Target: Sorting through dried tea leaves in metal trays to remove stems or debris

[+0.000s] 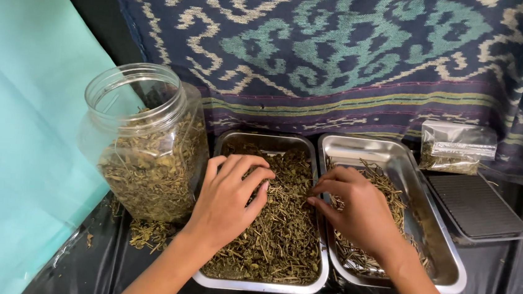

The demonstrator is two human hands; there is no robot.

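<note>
Left hand (229,200) fingertips (half-buried) in dried herbs (280,229)

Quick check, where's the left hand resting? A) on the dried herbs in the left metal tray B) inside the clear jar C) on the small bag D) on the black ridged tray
A: the left hand lies palm down on the dried herbs in the left metal tray, beside the clear jar; the right hand is over the right metal tray.

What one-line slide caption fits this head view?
Left hand rests in a dried-herb-filled rectangular steel tray; right hand picks stems over a second steel tray.
</note>
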